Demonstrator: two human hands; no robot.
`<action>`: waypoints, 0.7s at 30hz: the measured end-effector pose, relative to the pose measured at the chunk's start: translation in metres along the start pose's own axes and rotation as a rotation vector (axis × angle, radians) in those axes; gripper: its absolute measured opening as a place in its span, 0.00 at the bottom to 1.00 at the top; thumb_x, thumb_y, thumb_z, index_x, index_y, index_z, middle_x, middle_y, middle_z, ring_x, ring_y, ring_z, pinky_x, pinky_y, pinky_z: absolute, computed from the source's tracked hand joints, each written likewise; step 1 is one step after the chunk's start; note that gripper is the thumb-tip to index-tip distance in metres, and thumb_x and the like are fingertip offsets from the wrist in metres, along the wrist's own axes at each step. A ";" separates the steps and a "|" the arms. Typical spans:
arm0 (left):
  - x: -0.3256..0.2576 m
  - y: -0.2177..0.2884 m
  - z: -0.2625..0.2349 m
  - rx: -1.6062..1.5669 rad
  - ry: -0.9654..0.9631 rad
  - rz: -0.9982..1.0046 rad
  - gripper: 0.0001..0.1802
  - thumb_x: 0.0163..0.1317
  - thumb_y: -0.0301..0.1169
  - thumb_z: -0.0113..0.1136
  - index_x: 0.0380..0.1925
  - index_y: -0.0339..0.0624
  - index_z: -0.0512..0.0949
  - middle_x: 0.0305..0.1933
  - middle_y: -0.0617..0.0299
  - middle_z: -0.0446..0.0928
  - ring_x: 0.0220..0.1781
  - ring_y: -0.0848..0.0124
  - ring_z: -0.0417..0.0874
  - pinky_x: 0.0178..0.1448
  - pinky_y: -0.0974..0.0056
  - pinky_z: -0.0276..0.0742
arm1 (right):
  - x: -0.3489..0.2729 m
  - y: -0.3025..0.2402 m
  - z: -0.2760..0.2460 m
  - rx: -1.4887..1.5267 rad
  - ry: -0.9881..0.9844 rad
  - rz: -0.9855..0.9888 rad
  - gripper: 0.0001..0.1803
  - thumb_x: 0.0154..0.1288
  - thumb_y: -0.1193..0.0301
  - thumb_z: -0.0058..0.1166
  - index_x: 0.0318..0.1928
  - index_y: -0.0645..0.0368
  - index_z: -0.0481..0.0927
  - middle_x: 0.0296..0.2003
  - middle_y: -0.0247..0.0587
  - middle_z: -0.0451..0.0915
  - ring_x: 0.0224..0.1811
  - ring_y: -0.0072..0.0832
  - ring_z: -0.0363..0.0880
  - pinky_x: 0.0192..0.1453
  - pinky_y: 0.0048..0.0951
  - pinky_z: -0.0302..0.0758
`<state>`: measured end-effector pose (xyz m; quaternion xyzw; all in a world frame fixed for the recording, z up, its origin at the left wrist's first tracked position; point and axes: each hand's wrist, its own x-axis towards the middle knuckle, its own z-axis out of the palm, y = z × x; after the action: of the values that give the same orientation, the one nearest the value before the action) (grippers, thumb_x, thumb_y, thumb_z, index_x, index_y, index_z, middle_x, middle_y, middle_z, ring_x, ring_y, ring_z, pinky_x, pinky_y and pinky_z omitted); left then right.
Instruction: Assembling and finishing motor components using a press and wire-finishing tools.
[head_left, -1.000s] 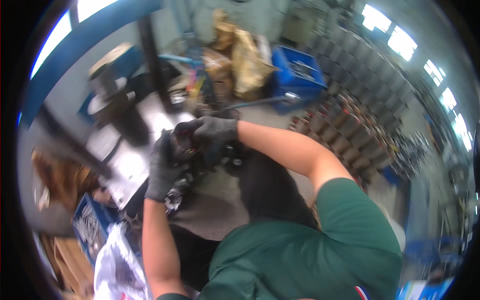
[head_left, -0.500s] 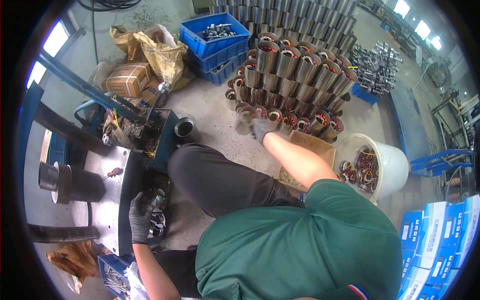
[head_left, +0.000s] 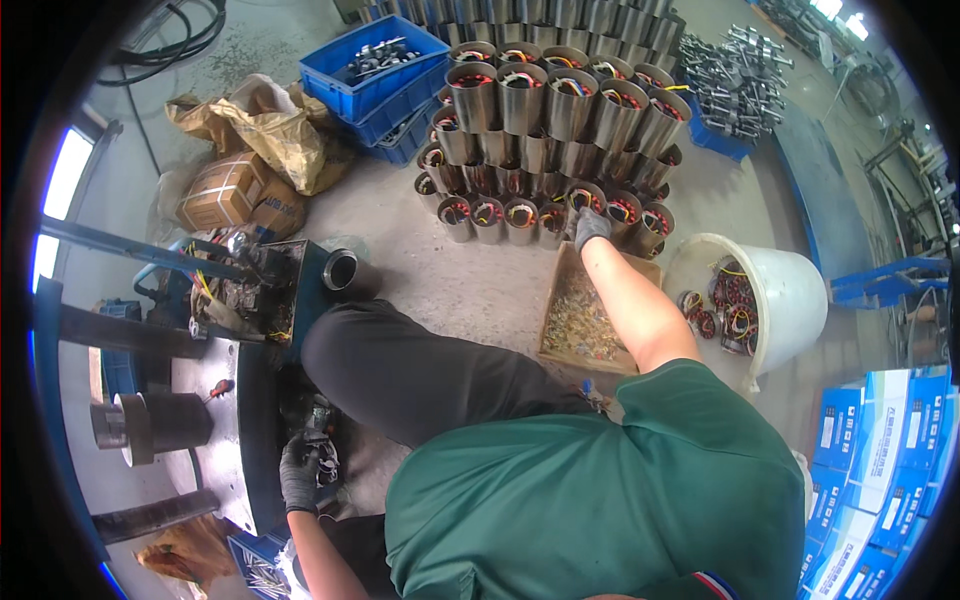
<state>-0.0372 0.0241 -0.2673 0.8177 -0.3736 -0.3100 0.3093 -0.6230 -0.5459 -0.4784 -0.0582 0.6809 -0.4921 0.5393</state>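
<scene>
1. Nearest, to the left, my one left hand [head_left: 299, 478] in its grey glove rests against dark and shiny metal parts [head_left: 322, 455]; they overlap in shadow, so I can't count them or tell whether I grasp any.
2. Beside it stands one steel table [head_left: 228, 440] bearing one red-handled screwdriver [head_left: 221, 388].
3. Farther out, right of centre, is one open carton [head_left: 568, 275] of small scraps; right of it, one white bucket [head_left: 793, 300] lies tipped, holding wound rings too jumbled to count.
4. Just beyond the carton, my right hand [head_left: 592, 228], gloved too, is at the near side of one metal cylinder [head_left: 583, 197]. My fingertips are hard to make out; I can't tell whether they've closed on it.
5. That cylinder stands upright in the nearest bottom row, seven by my count: dull brownish-grey wall, red and pale wires inside, lower part hidden by my glove.
6. Behind, more cylinders [head_left: 522, 105] rise in tiers, the farthest cut off above.
</scene>
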 end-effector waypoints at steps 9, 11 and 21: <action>0.032 -0.015 0.024 0.060 -0.107 -0.080 0.25 0.65 0.16 0.60 0.63 0.36 0.74 0.59 0.56 0.81 0.61 0.67 0.81 0.67 0.62 0.75 | -0.023 -0.004 -0.136 -0.054 0.062 -0.487 0.09 0.59 0.70 0.59 0.41 0.57 0.84 0.27 0.39 0.84 0.23 0.31 0.80 0.31 0.37 0.79; 0.035 -0.031 0.021 0.063 -0.085 -0.072 0.24 0.67 0.18 0.59 0.63 0.38 0.75 0.58 0.57 0.82 0.60 0.67 0.81 0.67 0.63 0.75 | -0.017 -0.001 -0.179 -0.292 0.194 -0.747 0.10 0.60 0.69 0.60 0.42 0.57 0.84 0.29 0.42 0.85 0.26 0.36 0.82 0.34 0.39 0.80; 0.024 -0.005 0.017 0.128 -0.051 -0.189 0.25 0.66 0.18 0.59 0.64 0.35 0.73 0.61 0.55 0.80 0.62 0.66 0.80 0.69 0.62 0.73 | -0.007 -0.032 -0.369 -1.394 0.498 -0.450 0.21 0.62 0.55 0.56 0.47 0.56 0.85 0.45 0.57 0.86 0.51 0.52 0.85 0.57 0.49 0.78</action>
<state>-0.0348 0.0034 -0.2882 0.8594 -0.3215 -0.3338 0.2160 -0.9266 -0.3337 -0.4749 -0.4088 0.9064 -0.0460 0.0958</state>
